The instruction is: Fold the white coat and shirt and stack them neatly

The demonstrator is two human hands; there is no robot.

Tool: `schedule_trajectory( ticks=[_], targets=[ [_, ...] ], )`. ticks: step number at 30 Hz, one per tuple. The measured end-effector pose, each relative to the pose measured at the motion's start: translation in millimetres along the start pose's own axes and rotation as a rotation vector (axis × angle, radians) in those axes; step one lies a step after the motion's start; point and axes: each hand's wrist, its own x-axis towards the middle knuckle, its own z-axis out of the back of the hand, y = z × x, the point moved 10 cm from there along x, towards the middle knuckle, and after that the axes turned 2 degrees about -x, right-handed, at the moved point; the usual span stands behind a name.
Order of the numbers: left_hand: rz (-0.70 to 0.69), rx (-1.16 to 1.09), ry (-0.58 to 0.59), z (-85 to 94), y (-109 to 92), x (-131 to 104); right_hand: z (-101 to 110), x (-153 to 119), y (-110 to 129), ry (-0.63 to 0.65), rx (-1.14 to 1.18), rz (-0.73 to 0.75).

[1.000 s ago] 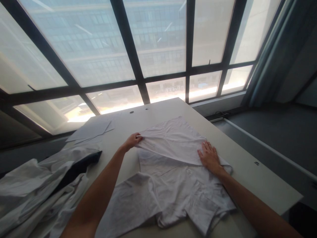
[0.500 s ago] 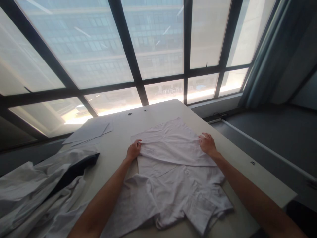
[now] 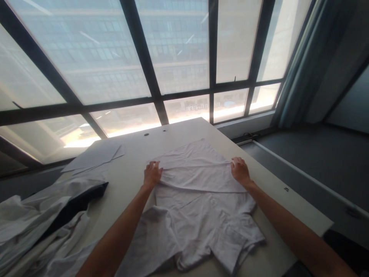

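Note:
A white short-sleeved shirt (image 3: pixel 198 215) lies wrinkled on the white table, one part of it folded over across the middle. On the left edge of that folded layer is my left hand (image 3: pixel 152 175), its fingers bent and closed on the cloth. At the opposite edge my right hand (image 3: pixel 240 170) pinches the fabric between thumb and fingers. A raised crease runs across the cloth from one hand to the other. Nearer to me, a sleeve (image 3: pixel 227 240) spreads out with rumpled folds.
A heap of white garments (image 3: pixel 57 207) with a dark piece (image 3: pixel 75 209) lies at the left. Behind it are sheets of white paper (image 3: pixel 95 156). The table (image 3: pixel 276 207) reaches toward large windows (image 3: pixel 178 50). A white bar (image 3: pixel 305 175) runs above the floor at right.
The view has shifted slightly, so the scene sits a little farther left. My left hand has turned a little at the shirt's edge; my right hand stays at its side.

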Motion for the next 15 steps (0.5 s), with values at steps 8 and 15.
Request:
schedule_trajectory(
  ticks=[8, 15],
  targets=[
    [-0.566, -0.204, 0.310, -65.8, -243.8, -53.9, -52.2, -50.7, 107.2, 0.337, 0.046, 0.324],
    [-0.585, -0.160, 0.281, -82.5, -255.7, -66.7, -56.8, -31.2, 34.8, 0.375, -0.140, 0.130]
  ],
)
